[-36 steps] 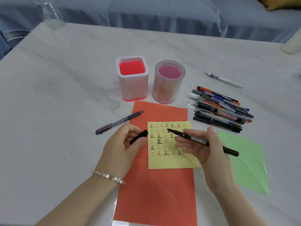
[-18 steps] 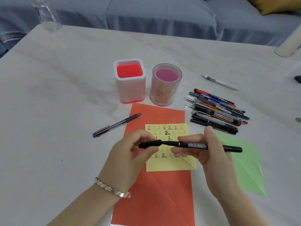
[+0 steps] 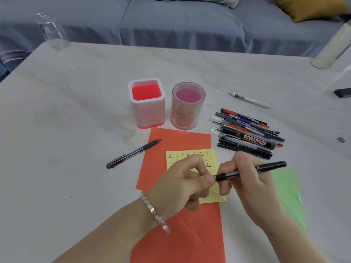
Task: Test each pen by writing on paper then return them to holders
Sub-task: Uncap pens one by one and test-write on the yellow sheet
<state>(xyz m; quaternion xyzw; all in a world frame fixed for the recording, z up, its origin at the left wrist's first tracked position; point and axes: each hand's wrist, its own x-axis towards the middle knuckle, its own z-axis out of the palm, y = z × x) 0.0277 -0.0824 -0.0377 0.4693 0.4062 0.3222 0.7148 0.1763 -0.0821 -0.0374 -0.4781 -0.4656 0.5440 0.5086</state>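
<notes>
Gripping black pen (image 3: 250, 170) w/ both hands: left hand (image 3: 182, 184) clenched on its tip end, right hand (image 3: 247, 179) around barrel, above yellow note (image 3: 209, 158) near counter's front edge.

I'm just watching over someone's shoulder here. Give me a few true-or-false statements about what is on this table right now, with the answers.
1. Both pen holders are full of pens. False: the square holder and the round holder look empty.
2. Both hands are on one black pen. True: the left hand grips one end of the black pen and the right hand holds its barrel.
3. The yellow paper is blank. False: it carries rows of written marks.
4. A pile of pens lies right of the holders. True.
5. The yellow paper lies on the orange sheet. True.
</notes>
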